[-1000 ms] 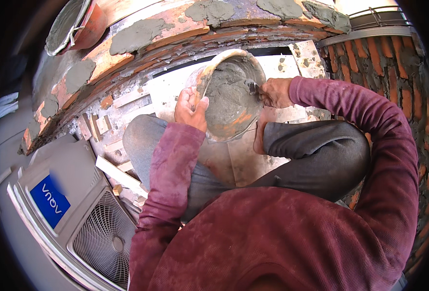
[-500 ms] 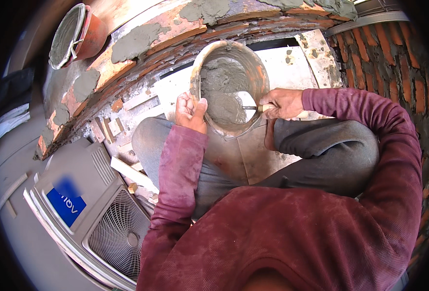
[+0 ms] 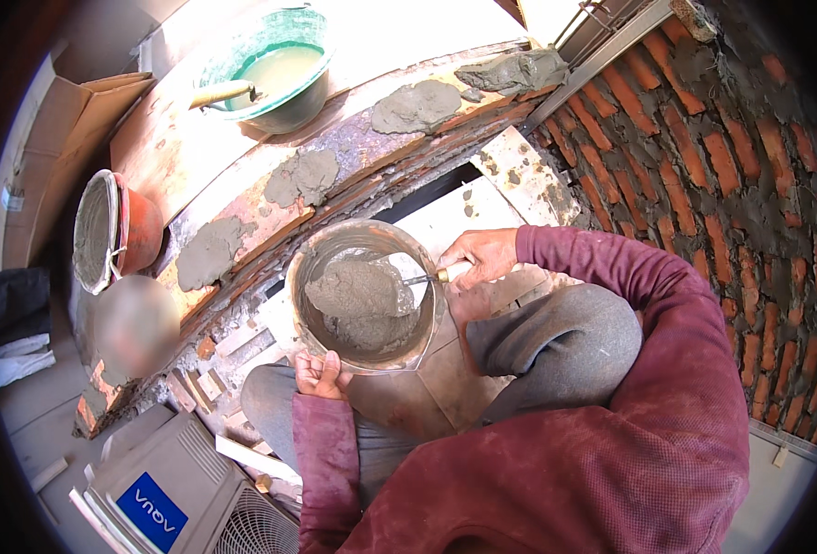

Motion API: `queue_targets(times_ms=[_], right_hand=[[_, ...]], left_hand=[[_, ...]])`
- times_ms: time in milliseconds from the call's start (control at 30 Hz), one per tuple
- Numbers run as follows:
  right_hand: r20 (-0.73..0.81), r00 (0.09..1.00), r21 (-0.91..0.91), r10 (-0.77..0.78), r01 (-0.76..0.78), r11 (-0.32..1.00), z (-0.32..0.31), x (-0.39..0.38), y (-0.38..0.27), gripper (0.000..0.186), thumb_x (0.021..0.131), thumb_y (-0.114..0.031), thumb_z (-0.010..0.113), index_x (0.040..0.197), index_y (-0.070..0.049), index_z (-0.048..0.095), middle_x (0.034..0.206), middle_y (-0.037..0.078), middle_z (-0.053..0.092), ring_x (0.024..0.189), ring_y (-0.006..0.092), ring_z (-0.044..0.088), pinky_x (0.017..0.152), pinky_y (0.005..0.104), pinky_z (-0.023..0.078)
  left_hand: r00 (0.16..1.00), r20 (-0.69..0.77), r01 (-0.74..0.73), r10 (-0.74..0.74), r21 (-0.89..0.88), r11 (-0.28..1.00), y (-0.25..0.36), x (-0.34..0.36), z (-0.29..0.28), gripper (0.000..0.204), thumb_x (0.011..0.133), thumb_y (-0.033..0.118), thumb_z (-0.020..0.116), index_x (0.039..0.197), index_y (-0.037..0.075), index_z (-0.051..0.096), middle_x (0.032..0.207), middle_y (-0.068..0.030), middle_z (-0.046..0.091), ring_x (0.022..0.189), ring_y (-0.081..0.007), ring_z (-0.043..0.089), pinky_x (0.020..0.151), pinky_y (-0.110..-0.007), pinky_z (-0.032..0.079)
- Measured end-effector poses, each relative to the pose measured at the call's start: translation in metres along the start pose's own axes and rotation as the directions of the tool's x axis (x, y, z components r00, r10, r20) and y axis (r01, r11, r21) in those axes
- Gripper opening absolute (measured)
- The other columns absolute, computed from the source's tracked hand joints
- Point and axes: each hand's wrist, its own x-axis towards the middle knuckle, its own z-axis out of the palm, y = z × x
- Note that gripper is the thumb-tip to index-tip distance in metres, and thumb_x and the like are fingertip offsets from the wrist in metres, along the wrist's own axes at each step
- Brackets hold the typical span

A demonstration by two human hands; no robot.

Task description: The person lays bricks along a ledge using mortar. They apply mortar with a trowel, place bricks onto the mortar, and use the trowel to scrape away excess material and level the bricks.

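A round bucket point(image 3: 435, 325) stands in front of my crossed legs, with wet grey mortar point(image 3: 371, 330) inside. My left hand point(image 3: 321, 373) grips its near-left rim, thumb on the edge and fingers curled. My right hand point(image 3: 484, 255) is closed round the light handle of a trowel point(image 3: 410, 280). The metal blade reaches into the bucket from the right, and a mound of mortar covers most of it. Whether the blade is lifted clear of the mortar below, I cannot tell.
Beyond the bucket runs a low brick ledge with mortar lumps point(image 3: 302, 177). On it stand a green basin point(image 3: 302, 106) of cloudy liquid and an orange bucket point(image 3: 140, 231). A brick wall point(image 3: 676, 175) rises at right. An air-conditioner unit point(image 3: 177, 471) sits at lower left.
The view has shifted, bringing the green basin into sight. The trowel blade, largely bare before, now carries a mound of mortar. Both hands keep their grips.
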Motion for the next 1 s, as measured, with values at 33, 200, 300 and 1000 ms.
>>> queue_targets(times_ms=[33, 200, 300, 1000], right_hand=[[-0.002, 0.998, -0.084, -0.061, 0.061, 0.995, -0.001, 0.001, 0.000, 0.023, 0.086, -0.015, 0.067, 0.106, -0.002, 0.065, 0.080, 0.009, 0.064, 0.073, 0.0192, 0.063, 0.066, 0.0336, 0.051], [0.115, 0.993, -0.234, -0.024, 0.050, 0.971, 0.004, 0.013, 0.006, 0.029, 0.084, -0.015, 0.066, 0.110, -0.001, 0.065, 0.086, 0.017, 0.067, 0.080, 0.0249, 0.064, 0.074, 0.0368, 0.052], [0.148, 0.988, -0.143, 0.038, -0.016, 0.990, 0.000, 0.022, 0.015, 0.027, 0.086, -0.014, 0.066, 0.109, -0.002, 0.066, 0.078, 0.011, 0.064, 0.063, 0.0175, 0.061, 0.056, 0.0327, 0.050], [-0.619, 0.583, -0.759, -0.527, -0.616, 0.211, -0.192, -0.135, 0.000, 0.037, 0.082, -0.012, 0.063, 0.119, -0.018, 0.064, 0.082, 0.006, 0.060, 0.073, 0.0267, 0.063, 0.066, 0.0378, 0.054]], left_hand=[[1.000, 0.005, 0.012, -0.012, -0.004, 1.000, -0.002, -0.003, 0.003, 0.031, 0.092, 0.000, 0.062, 0.112, 0.015, 0.044, 0.105, -0.0040, 0.063, 0.080, -0.0146, 0.066, 0.055, -0.028, 0.058], [0.991, 0.017, -0.135, 0.134, 0.165, 0.977, -0.008, -0.001, 0.005, 0.033, 0.087, -0.002, 0.069, 0.108, 0.009, 0.045, 0.075, 0.0084, 0.038, 0.061, -0.0015, 0.034, 0.057, -0.016, 0.035], [0.988, 0.027, -0.152, 0.150, 0.213, 0.965, 0.002, 0.011, 0.000, 0.033, 0.088, -0.006, 0.065, 0.114, 0.003, 0.046, 0.085, 0.0050, 0.049, 0.073, -0.0020, 0.042, 0.069, -0.016, 0.037], [0.990, 0.109, -0.108, 0.090, 0.177, 0.978, 0.017, 0.044, -0.026, 0.034, 0.091, -0.007, 0.057, 0.120, 0.006, 0.045, 0.109, -0.0028, 0.061, 0.091, -0.0098, 0.059, 0.078, -0.024, 0.050]])
